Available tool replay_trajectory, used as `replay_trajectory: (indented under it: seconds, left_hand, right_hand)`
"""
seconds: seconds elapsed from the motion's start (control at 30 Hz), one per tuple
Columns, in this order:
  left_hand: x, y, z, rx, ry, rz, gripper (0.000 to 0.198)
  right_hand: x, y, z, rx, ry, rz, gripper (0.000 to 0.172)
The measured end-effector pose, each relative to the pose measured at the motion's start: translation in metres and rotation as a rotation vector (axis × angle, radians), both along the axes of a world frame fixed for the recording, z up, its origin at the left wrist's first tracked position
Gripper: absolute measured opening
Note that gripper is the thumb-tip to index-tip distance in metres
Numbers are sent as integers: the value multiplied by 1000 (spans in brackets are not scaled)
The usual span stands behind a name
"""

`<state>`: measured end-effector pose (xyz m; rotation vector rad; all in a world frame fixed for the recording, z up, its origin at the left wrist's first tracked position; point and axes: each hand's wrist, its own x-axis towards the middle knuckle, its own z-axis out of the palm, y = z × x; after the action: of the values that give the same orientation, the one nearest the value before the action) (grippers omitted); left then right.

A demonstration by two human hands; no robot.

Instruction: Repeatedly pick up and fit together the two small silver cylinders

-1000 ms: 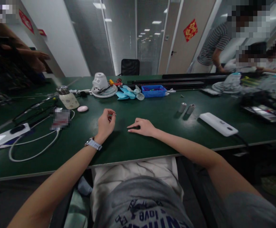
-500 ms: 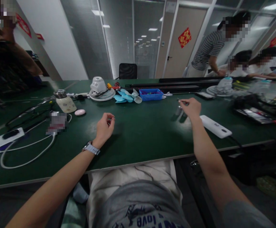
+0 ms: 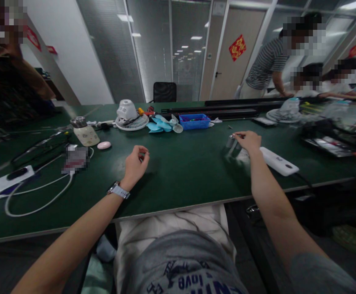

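My right hand [image 3: 249, 141] is over the right part of the green table, its thumb and fingertips drawn together at the top of a small silver cylinder [image 3: 230, 141]. Whether they grip the cylinder or a tiny piece on top of it, I cannot make out. Beside it, another shiny cylinder is partly covered by the hand. A small thin metallic piece [image 3: 230, 126] lies just beyond. My left hand [image 3: 136, 163], with a watch [image 3: 118, 190] at the wrist, hovers left of centre with curled fingers; something tiny and shiny shows at the fingertips, too small to name.
A white oblong device [image 3: 278, 161] lies right of my right hand. Along the back are a fan base [image 3: 128, 115], blue fan blades [image 3: 162, 123] and a blue basket [image 3: 194, 122]. A bottle [image 3: 86, 134] and cables stand left. Other people are at the far right and left.
My right hand has drawn slightly down toward the silver cylinders. The thin metallic piece at its fingertips earlier now lies apart on the table. My left hand has barely moved.
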<state>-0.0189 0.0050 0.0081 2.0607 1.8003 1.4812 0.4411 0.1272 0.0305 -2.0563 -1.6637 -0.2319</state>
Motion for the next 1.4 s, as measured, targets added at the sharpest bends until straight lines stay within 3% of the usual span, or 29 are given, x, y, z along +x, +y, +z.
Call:
replay_trajectory:
  seconds: [0.27, 0.43, 0.6, 0.7, 0.83, 0.97, 1.13, 1.27, 1.4]
  left_hand:
    - [1, 0, 0, -1, 6, -9, 17]
    - [-1, 1, -2, -2, 1, -10, 19]
    - [-1, 2, -3, -18, -1, -34, 20]
    - [-1, 1, -2, -42, 10, -38, 19]
    - [0, 0, 0, -60, 37, -27, 18]
    - [2, 0, -2, -67, 49, -44, 20]
    - [15, -6, -1, -41, 37, -141, 26]
    - [30, -15, 4, 2, 7, -277, 33]
    - [40, -17, 6, -15, -66, -343, 37]
  right_hand:
    - [-3, 2, 0, -17, -14, 12, 37]
    - [12, -4, 2, 86, 30, -36, 53]
    - [30, -6, 0, -136, 171, -42, 51]
    - [34, -5, -1, -165, 174, -76, 49]
    - [30, -9, 7, -236, 216, 53, 54]
    - [-9, -20, 16, -323, 258, 386, 53]
    - [-112, -43, 7, -317, 376, 846, 54]
    - [-184, -67, -11, -184, 491, 1083, 52]
    - [-214, -86, -20, -114, 570, 1223, 61]
